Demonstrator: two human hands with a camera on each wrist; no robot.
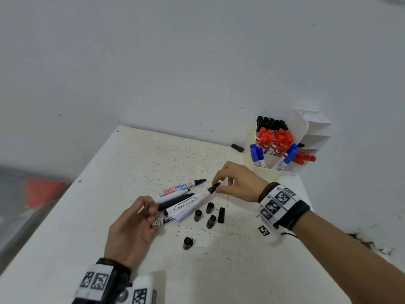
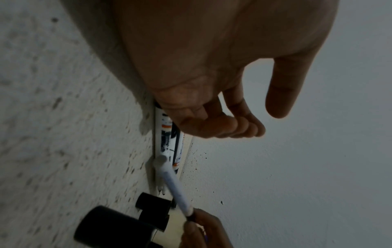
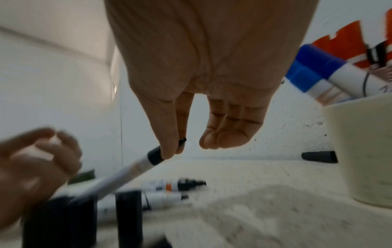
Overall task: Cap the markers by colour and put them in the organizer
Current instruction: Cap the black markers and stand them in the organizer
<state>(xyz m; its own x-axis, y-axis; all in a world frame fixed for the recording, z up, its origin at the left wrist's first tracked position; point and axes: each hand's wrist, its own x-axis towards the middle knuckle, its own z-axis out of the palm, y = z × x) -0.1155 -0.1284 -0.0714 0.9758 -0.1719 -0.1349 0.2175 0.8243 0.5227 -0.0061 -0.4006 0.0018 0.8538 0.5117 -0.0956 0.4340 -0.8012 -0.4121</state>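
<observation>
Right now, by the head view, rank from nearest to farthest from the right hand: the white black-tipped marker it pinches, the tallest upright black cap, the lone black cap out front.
1. White black-tipped marker: pinched at its tip by the right hand.
2. Tallest upright black cap: just below the hand.
3. Lone black cap: farthest, front left.

Uncapped markers (image 1: 182, 186) lie beside loose black caps (image 1: 198, 215); the cream organizer (image 1: 269, 172) holds capped markers (image 1: 274, 139).
</observation>
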